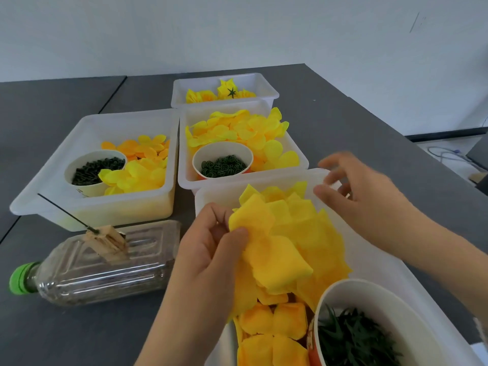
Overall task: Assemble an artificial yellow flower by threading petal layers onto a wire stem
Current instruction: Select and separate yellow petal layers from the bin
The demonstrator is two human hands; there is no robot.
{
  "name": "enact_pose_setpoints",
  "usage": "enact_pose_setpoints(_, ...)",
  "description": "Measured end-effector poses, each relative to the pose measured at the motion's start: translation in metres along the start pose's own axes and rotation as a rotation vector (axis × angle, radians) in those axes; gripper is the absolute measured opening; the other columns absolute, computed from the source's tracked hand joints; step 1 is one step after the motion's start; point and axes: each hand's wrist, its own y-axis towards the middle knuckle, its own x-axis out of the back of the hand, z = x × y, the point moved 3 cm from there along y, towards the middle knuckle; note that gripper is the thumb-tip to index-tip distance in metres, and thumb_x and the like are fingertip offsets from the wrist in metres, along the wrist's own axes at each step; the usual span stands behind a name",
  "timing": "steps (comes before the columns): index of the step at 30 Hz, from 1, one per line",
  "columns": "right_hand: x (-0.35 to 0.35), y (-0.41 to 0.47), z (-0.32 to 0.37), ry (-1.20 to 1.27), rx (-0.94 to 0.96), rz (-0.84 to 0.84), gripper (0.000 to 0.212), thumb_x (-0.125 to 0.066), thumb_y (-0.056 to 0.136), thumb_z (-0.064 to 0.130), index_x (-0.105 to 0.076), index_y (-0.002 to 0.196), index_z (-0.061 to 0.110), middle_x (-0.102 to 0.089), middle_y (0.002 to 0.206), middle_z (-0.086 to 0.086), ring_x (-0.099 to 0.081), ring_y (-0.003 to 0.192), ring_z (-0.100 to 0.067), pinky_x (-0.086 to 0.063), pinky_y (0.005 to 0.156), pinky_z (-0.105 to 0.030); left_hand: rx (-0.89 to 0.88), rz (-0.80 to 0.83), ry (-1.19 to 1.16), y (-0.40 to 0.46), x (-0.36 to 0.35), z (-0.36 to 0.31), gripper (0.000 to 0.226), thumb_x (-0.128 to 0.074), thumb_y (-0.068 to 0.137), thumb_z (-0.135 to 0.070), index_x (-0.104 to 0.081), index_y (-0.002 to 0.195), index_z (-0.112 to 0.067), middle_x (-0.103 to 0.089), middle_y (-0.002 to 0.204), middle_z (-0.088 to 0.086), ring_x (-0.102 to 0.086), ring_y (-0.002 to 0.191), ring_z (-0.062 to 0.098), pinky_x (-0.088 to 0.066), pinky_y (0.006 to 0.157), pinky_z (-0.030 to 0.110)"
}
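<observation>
Head view: left hand (pixel 208 249) grip pinches a yellow petal layer (pixel 266 249) btwn thumb and fingers, held just above the near bin (pixel 390 262). Right hand (pixel 361 191) blurred, grip loose w/ fingers spread, holding nothing, over bin's far edge. Wire stem (pixel 63 211) sits apart, left, clipped on a bottle (pixel 100 262) lying on the table (pixel 66 334).

Left hand (pixel 208 249) pinches a yellow petal layer (pixel 274 249); right hand (pixel 361 191) hovers, fingers loose.
</observation>
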Motion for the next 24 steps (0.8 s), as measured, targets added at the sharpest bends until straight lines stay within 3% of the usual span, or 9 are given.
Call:
enact_pose_setpoints(3, 0.013, -0.022, 0.025, 0.007, 0.227, -0.243, 0.021, -0.051, 0.087, 0.043, -0.052, 0.107, 0.036, -0.056, 0.099, 0.018, -0.051, 0.083, -0.005, -0.038, 0.063, -0.015, -0.032, -0.010, -0.039, -0.001, -0.002, 0.000, 0.016, -0.058, 0.078, -0.037, -0.058, 0.068, -0.025, -0.053, 0.060, -0.003, -0.049, 0.054, 0.008, -0.041, 0.046, 0.017)
enact_pose_setpoints(8, -0.007, -0.042, 0.054, 0.848, 0.139, 0.483, 0.019, -0.067, 0.077, 0.035, -0.069, 0.081, 0.016, -0.063, 0.069, 0.000, -0.055, 0.060, -0.010, -0.046, 0.056, -0.019, -0.019, 0.058, -0.069, -0.003, -0.008, 0.000, 0.024, -0.063, 0.085, -0.043, -0.060, 0.068, -0.027, -0.053, 0.059, -0.007, -0.047, 0.052, 0.004, -0.038, 0.046, 0.015)
enact_pose_setpoints(14, -0.018, -0.049, 0.060, 0.962, 0.101, 0.375, 0.024, -0.076, 0.066, 0.029, -0.068, 0.078, 0.010, -0.061, 0.070, -0.016, -0.057, 0.064, -0.016, -0.050, 0.058, -0.022, -0.020, 0.043, -0.087, -0.007, -0.016, -0.001, 0.030, -0.055, 0.077, -0.046, -0.058, 0.076, -0.017, -0.050, 0.054, -0.011, -0.043, 0.048, 0.001, -0.036, 0.043, 0.013)
enact_pose_setpoints(18, -0.021, -0.051, 0.061, 0.959, 0.139, 0.288, 0.030, -0.082, 0.061, 0.032, -0.069, 0.077, 0.011, -0.066, 0.074, -0.009, -0.061, 0.069, -0.015, -0.054, 0.063, -0.023, -0.001, 0.086, -0.018, -0.010, -0.021, 0.004, 0.048, -0.048, 0.087, -0.066, -0.059, 0.073, -0.021, -0.049, 0.058, -0.003, -0.045, 0.056, 0.007, -0.038, 0.050, 0.024)
enact_pose_setpoints(20, -0.020, -0.051, 0.061, 0.956, 0.161, 0.251, 0.038, -0.086, 0.060, 0.042, -0.070, 0.077, 0.013, -0.069, 0.073, -0.008, -0.063, 0.068, -0.019, -0.055, 0.064, -0.028, 0.051, 0.149, -0.050, -0.010, -0.024, 0.005, 0.043, -0.052, 0.083, -0.064, -0.063, 0.075, -0.023, -0.055, 0.069, 0.008, -0.051, 0.066, 0.015, -0.044, 0.061, 0.035)
enact_pose_setpoints(21, -0.020, -0.051, 0.061, 0.958, 0.171, 0.229, 0.040, -0.084, 0.058, 0.047, -0.070, 0.076, 0.014, -0.069, 0.072, -0.006, -0.063, 0.067, -0.019, -0.055, 0.063, -0.029, 0.089, 0.187, -0.040, -0.012, -0.025, 0.006, 0.051, -0.022, 0.087, -0.006, -0.065, 0.071, -0.028, -0.057, 0.072, 0.006, -0.054, 0.070, 0.014, -0.047, 0.063, 0.035)
enact_pose_setpoints(22, -0.019, -0.052, 0.061, 0.962, 0.182, 0.214, 0.041, -0.083, 0.057, 0.050, -0.071, 0.075, 0.016, -0.069, 0.070, -0.004, -0.063, 0.066, -0.018, -0.055, 0.062, -0.028, 0.109, 0.217, -0.036, -0.016, -0.026, 0.000, 0.077, -0.034, 0.006, -0.073, -0.066, 0.066, -0.037, -0.059, 0.074, -0.002, -0.056, 0.071, 0.010, -0.050, 0.063, 0.027)
enact_pose_setpoints(23, -0.018, -0.052, 0.061, 0.965, 0.194, 0.204, 0.039, -0.082, 0.057, 0.050, -0.071, 0.074, 0.017, -0.070, 0.069, -0.002, -0.063, 0.065, -0.017, -0.054, 0.061, -0.027, 0.129, 0.196, -0.116, -0.016, -0.026, 0.000, 0.031, -0.053, 0.067, -0.072, -0.066, 0.062, -0.045, -0.059, 0.074, -0.008, -0.056, 0.072, 0.005, -0.050, 0.062, 0.019)
enact_pose_setpoints(24, -0.018, -0.052, 0.062, 0.967, 0.205, 0.201, 0.037, -0.081, 0.058, 0.049, -0.071, 0.074, 0.017, -0.070, 0.069, -0.002, -0.064, 0.064, -0.016, -0.055, 0.061, -0.026, 0.125, 0.193, -0.149, -0.016, -0.028, -0.005, 0.027, -0.053, 0.068, -0.071, -0.066, 0.061, -0.048, -0.060, 0.074, -0.012, -0.057, 0.073, 0.002, -0.049, 0.062, 0.015)
